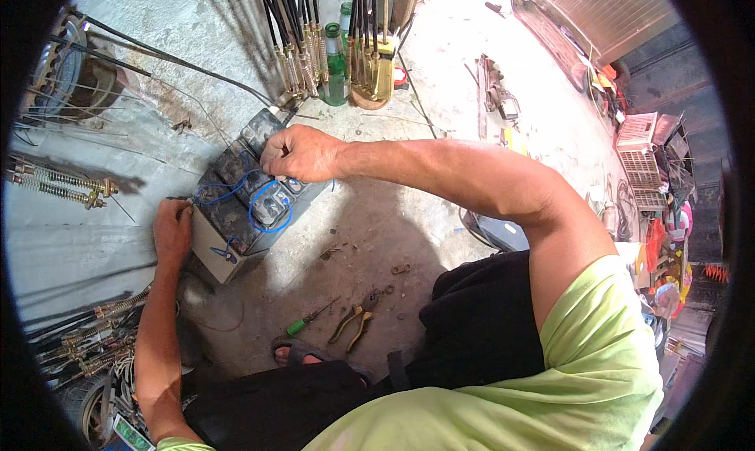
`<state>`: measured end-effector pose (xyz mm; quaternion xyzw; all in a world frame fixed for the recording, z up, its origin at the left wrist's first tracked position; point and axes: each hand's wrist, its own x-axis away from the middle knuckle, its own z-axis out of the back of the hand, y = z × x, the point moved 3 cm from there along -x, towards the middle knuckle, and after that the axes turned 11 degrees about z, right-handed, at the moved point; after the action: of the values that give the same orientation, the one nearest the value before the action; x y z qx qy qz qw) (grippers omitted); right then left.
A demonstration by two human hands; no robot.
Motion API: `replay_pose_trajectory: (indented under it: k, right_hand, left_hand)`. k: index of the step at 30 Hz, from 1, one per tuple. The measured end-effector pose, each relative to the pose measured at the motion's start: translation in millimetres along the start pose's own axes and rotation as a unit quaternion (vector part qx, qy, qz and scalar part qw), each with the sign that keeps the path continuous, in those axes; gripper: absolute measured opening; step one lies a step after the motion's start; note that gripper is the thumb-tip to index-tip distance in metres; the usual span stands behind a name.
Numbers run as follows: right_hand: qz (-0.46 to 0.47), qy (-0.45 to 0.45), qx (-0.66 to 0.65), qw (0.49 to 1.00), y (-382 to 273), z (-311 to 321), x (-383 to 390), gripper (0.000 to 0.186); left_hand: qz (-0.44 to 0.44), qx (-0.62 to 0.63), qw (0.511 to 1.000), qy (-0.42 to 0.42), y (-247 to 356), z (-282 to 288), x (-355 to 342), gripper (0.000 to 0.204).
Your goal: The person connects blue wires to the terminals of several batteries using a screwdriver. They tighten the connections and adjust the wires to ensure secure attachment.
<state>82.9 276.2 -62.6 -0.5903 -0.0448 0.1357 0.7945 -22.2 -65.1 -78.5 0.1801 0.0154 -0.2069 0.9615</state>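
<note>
A grey box holding several black batteries point(228, 172) rests on the floor in front of me, at the left. Thin blue wire point(273, 230) loops over the battery tops, and a short twist of it hangs by the near corner. My left hand point(173, 229) is closed at the box's left edge, thumb and fingertips against its rim. Over the far right part of the batteries, my right hand point(305, 154) is closed in a pinch with its fingers pointing down. Whatever lies between those fingertips is hidden.
On the floor nearer me lie a green-handled screwdriver point(307, 320) and yellow-handled pliers point(350, 327). Green bottles point(335, 73) stand among upright black cables with brass springs beyond the batteries. More spring-ended cables point(71, 185) lie left. A plastic crate point(638, 148) stands right.
</note>
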Motion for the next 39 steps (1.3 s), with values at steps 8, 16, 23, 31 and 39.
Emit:
replay_pose_trajectory:
  k: [8,16,23,31,39]
  right_hand:
    - [-0.009,0.001,-0.004,1.000,1.3,0.3,-1.1,0.021]
    - [-0.022,0.000,-0.061,0.998,4.2,-1.1,-1.7,0.020]
    - [-0.055,-0.019,-0.077,0.995,-0.4,1.6,1.8,0.015]
    - [-0.073,-0.017,-0.076,0.994,2.7,3.9,2.2,0.017]
    - [-0.087,-0.014,-0.069,0.994,-5.5,0.6,4.5,0.018]
  left_hand:
    - [-0.053,0.047,0.997,-0.011,3.3,4.2,-1.4,0.014]
    - [-0.040,0.054,0.997,-0.030,5.2,7.3,3.5,0.020]
    - [-0.029,0.046,0.998,-0.034,0.3,5.2,-1.0,0.019]
    - [0.083,0.094,0.991,-0.040,3.7,11.4,0.3,0.016]
    - [-0.029,0.062,0.997,-0.024,-7.7,8.7,-2.8,0.017]
